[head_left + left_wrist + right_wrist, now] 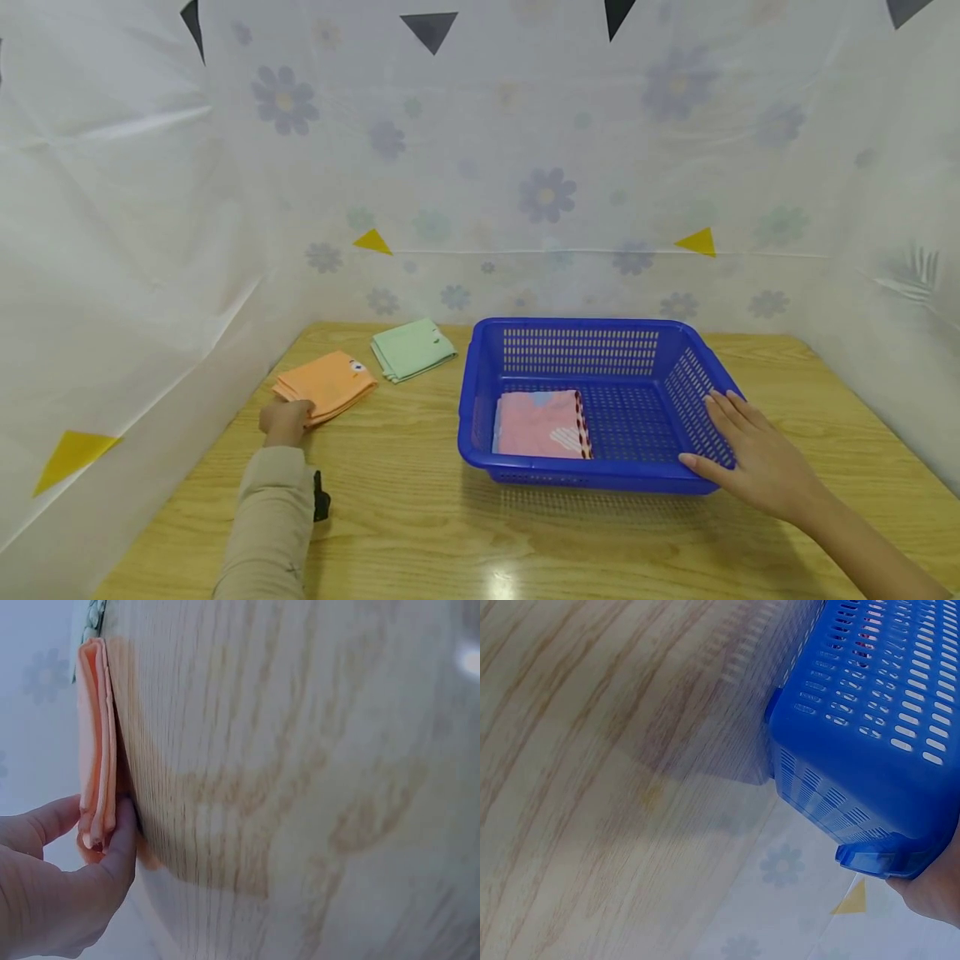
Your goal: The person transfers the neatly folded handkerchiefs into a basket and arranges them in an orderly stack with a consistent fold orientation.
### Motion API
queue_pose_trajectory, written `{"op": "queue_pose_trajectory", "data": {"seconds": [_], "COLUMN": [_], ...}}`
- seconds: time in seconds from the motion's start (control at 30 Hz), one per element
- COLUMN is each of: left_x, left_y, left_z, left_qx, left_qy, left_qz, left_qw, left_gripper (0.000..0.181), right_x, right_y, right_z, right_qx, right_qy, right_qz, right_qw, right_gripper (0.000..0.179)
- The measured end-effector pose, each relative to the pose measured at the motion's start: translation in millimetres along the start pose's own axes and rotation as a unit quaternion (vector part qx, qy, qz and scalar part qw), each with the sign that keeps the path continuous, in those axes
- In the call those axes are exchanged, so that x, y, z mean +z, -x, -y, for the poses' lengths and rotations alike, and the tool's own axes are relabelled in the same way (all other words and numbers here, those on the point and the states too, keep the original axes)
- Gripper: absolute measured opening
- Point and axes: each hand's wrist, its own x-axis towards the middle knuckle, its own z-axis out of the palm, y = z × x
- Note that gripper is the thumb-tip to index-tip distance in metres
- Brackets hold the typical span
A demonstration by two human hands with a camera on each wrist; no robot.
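1. The orange, folded fabric cloth [322, 385] lies on the pale wood-grain desk [405, 525], ahead and slightly right of the left hand [285, 420], which is far nearer to it than the right hand [761, 462].
2. Its longer edges slant away toward the far right; the blue, rectangular, perforated plastic basket [592, 473] stands to its right, well apart.
3. The left hand pinches the cloth's near-left corner, thumb on one face, finger on the other.
4. The right hand, fingers nearly straight and spread from the thumb, rests on the basket's near-right rim.
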Motion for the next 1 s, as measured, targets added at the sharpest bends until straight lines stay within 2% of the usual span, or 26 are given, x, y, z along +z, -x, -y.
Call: {"op": "queue_pose_trajectory", "data": {"seconds": [0.17, 0.37, 0.57, 0.77, 1.0], "left_x": [-1.0, -1.5, -0.3, 0.8, 0.6], "left_y": [-2.7, -5.7, -8.9, -12.0, -15.3], "left_z": [1.0, 1.6, 0.4, 0.5, -1.1], "left_qx": [0.006, 0.011, 0.008, 0.005, 0.008], "left_qy": [0.019, 0.070, 0.079, 0.079, 0.056], "left_qz": [0.009, 0.040, 0.062, 0.060, 0.067], "left_qw": [0.9998, 0.9967, 0.9950, 0.9951, 0.9962], "left_gripper": [0.045, 0.007, 0.012, 0.004, 0.012], "right_x": [1.3, 2.0, 1.4, 1.0, -0.3], "right_y": [0.5, 1.5, 1.4, 0.8, -0.4], "right_z": [0.0, 0.5, 0.6, 0.0, 0.0], "right_qx": [-0.002, -0.003, 0.002, 0.001, 0.000], "right_qy": [0.005, 0.000, -0.004, -0.006, -0.005], "right_qz": [-0.005, -0.008, 0.001, 0.001, 0.001], "right_qw": [1.0000, 1.0000, 1.0000, 1.0000, 1.0000], "right_gripper": [0.085, 0.085, 0.085, 0.085, 0.085]}}
